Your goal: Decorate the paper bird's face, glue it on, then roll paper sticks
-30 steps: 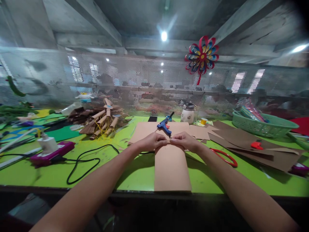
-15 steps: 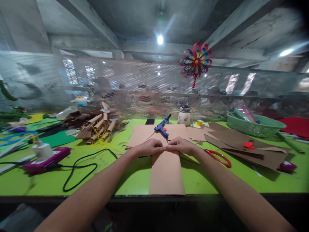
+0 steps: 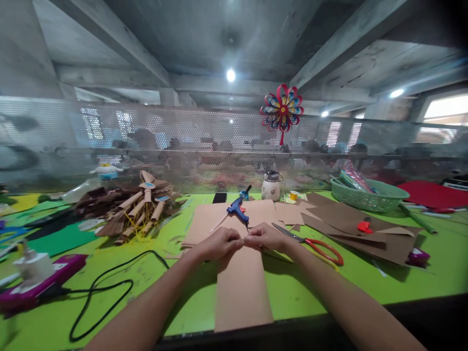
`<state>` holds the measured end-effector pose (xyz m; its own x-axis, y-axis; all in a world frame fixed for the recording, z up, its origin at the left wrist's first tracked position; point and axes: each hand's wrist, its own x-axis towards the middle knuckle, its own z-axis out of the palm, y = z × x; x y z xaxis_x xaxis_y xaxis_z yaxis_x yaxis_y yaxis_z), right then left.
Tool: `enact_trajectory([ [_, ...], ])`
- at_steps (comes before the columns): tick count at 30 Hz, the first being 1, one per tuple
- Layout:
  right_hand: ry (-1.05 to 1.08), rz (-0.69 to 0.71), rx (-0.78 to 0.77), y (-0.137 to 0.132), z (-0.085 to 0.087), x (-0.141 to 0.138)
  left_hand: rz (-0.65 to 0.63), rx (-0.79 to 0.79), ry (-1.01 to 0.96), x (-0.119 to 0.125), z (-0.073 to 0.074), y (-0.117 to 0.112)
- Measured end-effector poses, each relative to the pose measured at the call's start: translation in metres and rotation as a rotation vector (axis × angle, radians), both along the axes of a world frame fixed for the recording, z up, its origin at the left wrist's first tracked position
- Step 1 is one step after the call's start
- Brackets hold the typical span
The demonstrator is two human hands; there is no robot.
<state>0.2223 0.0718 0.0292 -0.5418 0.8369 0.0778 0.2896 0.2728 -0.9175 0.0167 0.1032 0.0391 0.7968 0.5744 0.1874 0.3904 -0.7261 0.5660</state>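
My left hand (image 3: 221,243) and my right hand (image 3: 266,237) meet over a strip of tan paper (image 3: 241,292) that runs toward the table's front edge. Both pinch its far end between thumb and fingers, with the fingertips nearly touching. Just beyond them a blue glue gun (image 3: 237,210) rests on a stack of tan paper sheets (image 3: 199,219). Scissors with red-orange handles (image 3: 323,251) lie open beside my right forearm. How the paper's pinched edge is folded is hidden by my fingers.
Rolled brown paper pieces (image 3: 146,207) with yellow strings are heaped at left, near a purple power strip (image 3: 44,282) and black cable (image 3: 91,292). Brown sheets (image 3: 340,229) and a green basket (image 3: 369,195) lie right. A jar-like bottle (image 3: 271,187) and phone (image 3: 220,197) stand behind.
The view has tilted and shifted right, so the table's things appear lower and farther left. More of the scissors shows. Both hands keep pinching the paper, with little movement.
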Motion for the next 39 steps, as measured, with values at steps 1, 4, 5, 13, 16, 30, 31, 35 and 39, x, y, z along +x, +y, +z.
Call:
enact_trajectory([
  [1,0.012,-0.007,0.001,0.000,0.000,0.001,0.005,-0.031,-0.018,0.000,0.000,0.000],
  [4,0.058,-0.034,0.030,0.002,0.000,0.002,0.004,-0.147,-0.070,-0.001,0.002,0.001],
  [5,0.070,-0.040,0.042,0.002,0.000,0.001,-0.001,-0.188,-0.085,-0.001,0.002,0.001],
  [13,0.064,-0.135,0.026,0.006,0.002,0.010,-0.009,-0.340,-0.070,-0.013,0.013,0.009],
  [16,0.091,-0.152,-0.039,0.008,0.003,0.016,-0.037,-0.434,-0.039,-0.019,0.014,0.016],
  [30,0.520,-0.085,-0.166,0.014,0.005,0.034,0.016,-0.737,-0.303,-0.015,0.002,0.015],
  [31,0.552,-0.093,-0.136,0.013,0.008,0.032,0.015,-0.798,-0.356,-0.014,0.000,0.015],
  [35,0.499,-0.021,-0.031,0.000,0.018,0.021,-0.022,-0.951,-0.400,-0.007,-0.007,0.011],
  [39,0.390,0.098,0.000,-0.015,0.024,0.009,-0.092,-0.989,-0.384,0.002,-0.011,0.000],
])
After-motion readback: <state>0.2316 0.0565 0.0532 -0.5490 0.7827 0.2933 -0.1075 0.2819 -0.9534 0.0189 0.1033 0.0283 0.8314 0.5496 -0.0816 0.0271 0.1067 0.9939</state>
